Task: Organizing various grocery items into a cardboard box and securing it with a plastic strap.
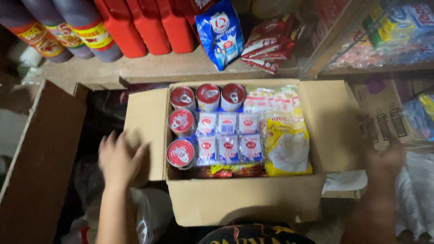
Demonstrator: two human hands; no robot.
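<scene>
Head view: open cardboard box (pixel 246 201) sits centre under the shelf (pixel 181 68), packed with six red-topped cans (pixel 181 152), six small white sachets (pixel 228 148), one yellow bag (pixel 288 144). Left hand (pixel 120 158), fingers spread, presses the left flap (pixel 144 131); right hand (pixel 384 158) blurred, grip unreadable.

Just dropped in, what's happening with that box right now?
A person stands over an open cardboard box packed with groceries: red-topped cans down the left side, small white sachets in the middle, a yellow bag on the right. The left hand rests on the box's left flap, fingers spread. The right hand is blurred, out beyond the right flap, holding nothing visible. Red jugs and bottles line the shelf behind.
</scene>
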